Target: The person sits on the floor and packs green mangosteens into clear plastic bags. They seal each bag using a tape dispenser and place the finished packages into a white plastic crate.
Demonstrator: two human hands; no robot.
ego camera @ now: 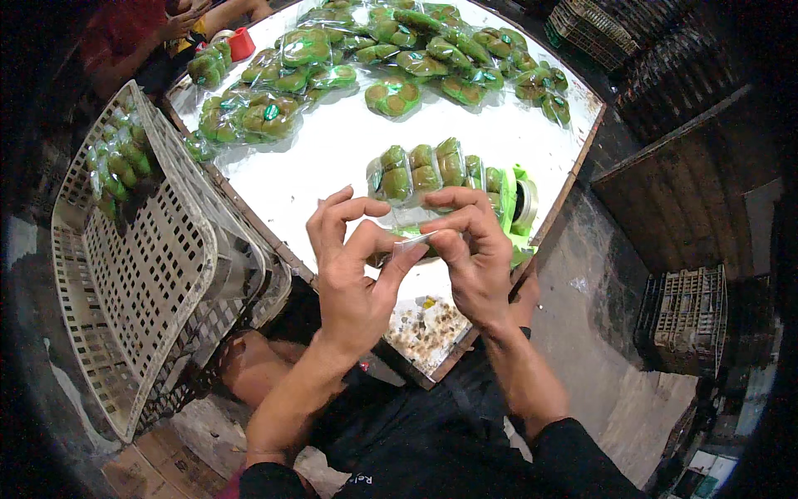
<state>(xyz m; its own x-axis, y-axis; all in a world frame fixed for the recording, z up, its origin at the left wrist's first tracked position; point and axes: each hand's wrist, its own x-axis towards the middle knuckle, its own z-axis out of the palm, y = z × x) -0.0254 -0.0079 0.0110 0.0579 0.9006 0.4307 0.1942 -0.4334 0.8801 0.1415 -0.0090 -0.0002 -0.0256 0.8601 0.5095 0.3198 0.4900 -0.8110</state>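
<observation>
Between the fingertips of both hands is a thin piece of clear plastic film (pixel 414 239). My left hand (pixel 356 262) pinches its left side between thumb and index finger. On its right side, my right hand (pixel 475 249) pinches it the same way. Just beyond my fingers lies a row of green-brown fruits in clear plastic packs (pixel 426 171); they look like kiwifruit, though I cannot be certain. A bright green tape dispenser (pixel 510 206) with a tape roll (pixel 527 204) stands beside the row, partly behind my right hand.
Many wrapped fruit packs (pixel 393 96) cover the far side of the white table (pixel 336 156). At left, a tilted plastic crate (pixel 143 249) holds more packs. A red object (pixel 241 43) sits at the far left corner, near another person (pixel 134 40). More crates (pixel 689 312) stand at right.
</observation>
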